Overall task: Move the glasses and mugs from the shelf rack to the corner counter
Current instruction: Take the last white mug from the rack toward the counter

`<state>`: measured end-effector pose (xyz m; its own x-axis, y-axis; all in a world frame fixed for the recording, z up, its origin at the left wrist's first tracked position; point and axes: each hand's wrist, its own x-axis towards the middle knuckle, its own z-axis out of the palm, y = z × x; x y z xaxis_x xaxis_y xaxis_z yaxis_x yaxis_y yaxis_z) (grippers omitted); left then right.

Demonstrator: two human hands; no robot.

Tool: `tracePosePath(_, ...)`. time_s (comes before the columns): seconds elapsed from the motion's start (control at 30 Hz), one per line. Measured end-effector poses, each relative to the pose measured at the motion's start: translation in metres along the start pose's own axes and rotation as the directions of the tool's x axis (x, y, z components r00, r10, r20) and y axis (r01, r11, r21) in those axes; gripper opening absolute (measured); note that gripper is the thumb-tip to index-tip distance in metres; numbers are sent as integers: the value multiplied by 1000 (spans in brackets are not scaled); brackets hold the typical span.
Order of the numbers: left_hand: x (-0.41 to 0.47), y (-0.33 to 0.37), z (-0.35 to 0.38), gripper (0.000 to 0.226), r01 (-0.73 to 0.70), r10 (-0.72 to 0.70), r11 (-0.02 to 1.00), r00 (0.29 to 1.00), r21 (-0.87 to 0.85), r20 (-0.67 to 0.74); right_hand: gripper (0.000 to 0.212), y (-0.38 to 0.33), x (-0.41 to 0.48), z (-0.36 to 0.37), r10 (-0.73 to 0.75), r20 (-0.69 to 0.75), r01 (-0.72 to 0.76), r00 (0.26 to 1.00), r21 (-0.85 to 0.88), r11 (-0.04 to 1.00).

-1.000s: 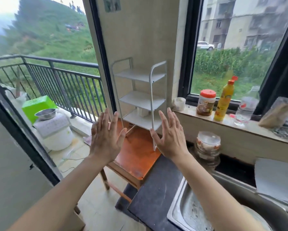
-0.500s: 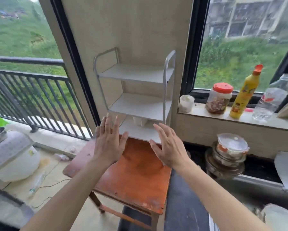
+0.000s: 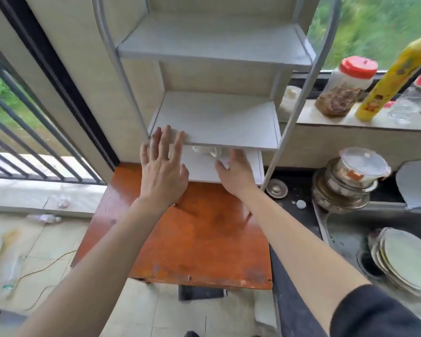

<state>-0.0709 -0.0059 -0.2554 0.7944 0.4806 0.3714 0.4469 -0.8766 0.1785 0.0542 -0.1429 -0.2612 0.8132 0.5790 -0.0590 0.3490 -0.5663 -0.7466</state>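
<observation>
A white three-tier shelf rack (image 3: 216,120) stands at the back of an orange wooden table (image 3: 199,239). On its lowest tier a white mug (image 3: 205,150) shows partly under the middle shelf's front edge. My right hand (image 3: 236,173) reaches onto that lowest tier, fingertips close beside the mug; whether they touch it I cannot tell. My left hand (image 3: 163,166) hovers with fingers spread in front of the middle shelf's left corner, holding nothing. A small white cup (image 3: 289,99) stands on the window ledge behind the rack's right post. The upper two shelves are bare.
On the window ledge (image 3: 350,124) stand a red-lidded jar (image 3: 345,88), a yellow bottle (image 3: 394,74) and a clear bottle. Stacked lidded containers (image 3: 350,178) sit on the dark counter (image 3: 292,198). Plates (image 3: 404,259) lie in the sink. A balcony railing (image 3: 14,132) is at left.
The view has moved closer and tilted down onto the rack. Both hands have gone forward; the right hand now reaches under the middle shelf toward the mug.
</observation>
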Motion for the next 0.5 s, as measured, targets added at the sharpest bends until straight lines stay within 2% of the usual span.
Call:
tracePosePath(0.2, -4, -3, 11, 83, -22, 21, 1000, 997, -21, -80, 9, -6, 25, 26, 109, -36, -93, 993, 303, 948)
tracePosePath(0.33, -5, -3, 9, 84, -23, 19, 999, 996, -41, -87, 25, -3, 23, 34, 144, -17, -127, 989, 380, 916)
tracePosePath(0.43, -4, -1, 8, 85, -3, -1, 999, 997, -50, -75, 21, -2, 12, 35, 128, -5, -117, 992, 381, 917)
tracePosePath(0.5, -4, 0, 7, 85, 5, -9, 999, 998, -50, -69, 26, 1, 1, 32, 150, 7, -140, 989, 416, 899)
